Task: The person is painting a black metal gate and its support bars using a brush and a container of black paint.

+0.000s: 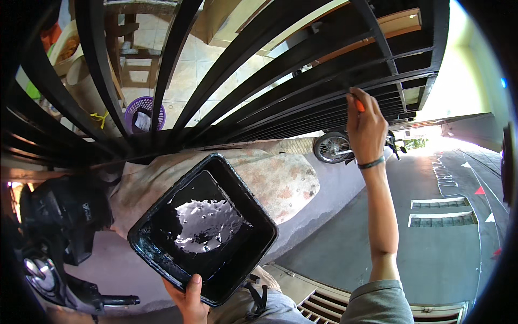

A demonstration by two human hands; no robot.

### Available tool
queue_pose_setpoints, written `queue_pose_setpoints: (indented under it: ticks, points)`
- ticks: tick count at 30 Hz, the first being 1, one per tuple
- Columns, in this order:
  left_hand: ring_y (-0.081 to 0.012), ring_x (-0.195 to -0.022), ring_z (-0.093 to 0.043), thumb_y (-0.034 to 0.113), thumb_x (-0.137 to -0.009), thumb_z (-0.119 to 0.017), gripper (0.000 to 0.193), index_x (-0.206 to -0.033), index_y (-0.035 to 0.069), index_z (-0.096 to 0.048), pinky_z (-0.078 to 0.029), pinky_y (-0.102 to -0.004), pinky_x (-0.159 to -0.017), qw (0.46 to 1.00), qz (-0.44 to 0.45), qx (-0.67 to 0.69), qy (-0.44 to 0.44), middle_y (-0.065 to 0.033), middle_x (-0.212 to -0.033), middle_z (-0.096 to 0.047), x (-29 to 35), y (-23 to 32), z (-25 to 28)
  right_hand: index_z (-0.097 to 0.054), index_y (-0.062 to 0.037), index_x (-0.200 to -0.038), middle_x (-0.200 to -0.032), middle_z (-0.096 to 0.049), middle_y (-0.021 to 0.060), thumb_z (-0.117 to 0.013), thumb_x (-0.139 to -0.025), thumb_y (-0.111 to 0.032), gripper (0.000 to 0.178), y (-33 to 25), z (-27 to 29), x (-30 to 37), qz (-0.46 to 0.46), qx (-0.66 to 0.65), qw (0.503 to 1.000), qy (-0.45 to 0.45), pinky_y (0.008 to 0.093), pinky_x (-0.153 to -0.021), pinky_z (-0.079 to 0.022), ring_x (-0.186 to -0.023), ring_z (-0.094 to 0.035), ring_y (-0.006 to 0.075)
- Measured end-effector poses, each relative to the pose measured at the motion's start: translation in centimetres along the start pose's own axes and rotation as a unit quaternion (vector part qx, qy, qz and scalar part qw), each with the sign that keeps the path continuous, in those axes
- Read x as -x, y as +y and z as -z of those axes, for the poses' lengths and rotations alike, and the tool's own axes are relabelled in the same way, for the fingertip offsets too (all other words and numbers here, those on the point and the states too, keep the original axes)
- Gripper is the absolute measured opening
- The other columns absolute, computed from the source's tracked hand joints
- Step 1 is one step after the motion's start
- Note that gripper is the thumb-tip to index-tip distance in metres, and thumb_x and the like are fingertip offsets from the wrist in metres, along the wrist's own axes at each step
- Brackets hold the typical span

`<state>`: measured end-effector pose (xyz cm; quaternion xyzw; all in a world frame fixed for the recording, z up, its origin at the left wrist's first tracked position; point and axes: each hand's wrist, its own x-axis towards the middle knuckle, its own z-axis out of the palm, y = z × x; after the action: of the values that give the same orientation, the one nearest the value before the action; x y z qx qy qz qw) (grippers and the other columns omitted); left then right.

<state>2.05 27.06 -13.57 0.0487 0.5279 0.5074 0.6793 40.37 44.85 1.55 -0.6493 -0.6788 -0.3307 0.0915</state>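
Note:
My left hand (189, 299) grips the near corner of a black plastic tub (258, 213), its thumb over the rim and the other fingers mostly hidden underneath. Shiny black paint (210, 224) pools on the tub's bottom, and smears mark its walls. Up to the right, my raised right hand (368, 127) is closed around an orange-handled paintbrush (360, 105). The brush's head is hard to make out against the black metal bars (302, 89) just beyond it. Whether it touches a bar, I cannot tell.
A stained cloth (280, 181) covers a ledge below the bars. Behind them stands a purple basket (144, 114). At the left is a motorcycle's handlebar (116, 300); another motorcycle's wheel (332, 147) shows beyond my right wrist. A grey street (421, 259) lies to the right.

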Motion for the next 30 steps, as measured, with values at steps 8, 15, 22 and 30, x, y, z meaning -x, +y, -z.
queue_pose_setpoints:
  ticks: [8, 15, 22, 30]
  points:
    - [-0.0307, -0.129, -0.056, 0.010, -0.085, -0.066, 0.073, -0.152, 0.001, -0.038, -0.048, -0.0456, -0.112, 0.999, 0.013, 0.015, -0.043, -0.0172, -0.139, -0.052, -0.2, 0.1, -0.1, -0.063, -0.0126, -0.124, -0.107, -0.062, 0.0068, -0.071, -0.094, -0.011, 0.032, 0.5, 1.7, 0.3, 0.079, 0.180, 0.980, -0.038, 0.0371, -0.055, -0.058, -0.070, -0.073, 0.0269]
    - [-0.0305, -0.129, -0.056, 0.011, -0.084, -0.067, 0.075, -0.152, 0.000, -0.038, -0.049, -0.0460, -0.111, 1.000, 0.004, -0.012, -0.027, -0.0168, -0.141, -0.052, -0.4, -0.2, 0.5, -0.063, -0.0154, -0.123, -0.103, -0.063, 0.0057, -0.072, -0.091, -0.009, 0.034, -0.5, 2.4, -1.3, 0.084, 0.175, 0.981, -0.005, 0.0368, -0.054, -0.057, -0.068, -0.072, 0.0273]
    - [-0.0294, -0.127, -0.057, 0.011, -0.084, -0.068, 0.075, -0.152, 0.001, -0.038, -0.050, -0.0455, -0.110, 0.999, -0.004, 0.003, -0.046, -0.0165, -0.139, -0.052, 0.0, 0.2, -0.4, -0.063, -0.0140, -0.124, -0.105, -0.063, 0.0067, -0.071, -0.090, -0.008, 0.035, -0.5, 2.8, -0.8, 0.101, 0.161, 0.981, -0.034, 0.0366, -0.053, -0.057, -0.069, -0.073, 0.0263]
    - [-0.0294, -0.126, -0.058, 0.010, -0.084, -0.067, 0.073, -0.152, 0.002, -0.039, -0.050, -0.0453, -0.109, 0.999, -0.007, 0.007, -0.033, -0.0157, -0.138, -0.053, 0.1, -0.3, -0.5, -0.065, -0.0176, -0.124, -0.106, -0.065, 0.0050, -0.074, -0.094, -0.017, 0.032, -1.0, 1.2, 1.9, 0.080, 0.114, 0.990, -0.027, 0.0362, -0.053, -0.056, -0.064, -0.071, 0.0248]
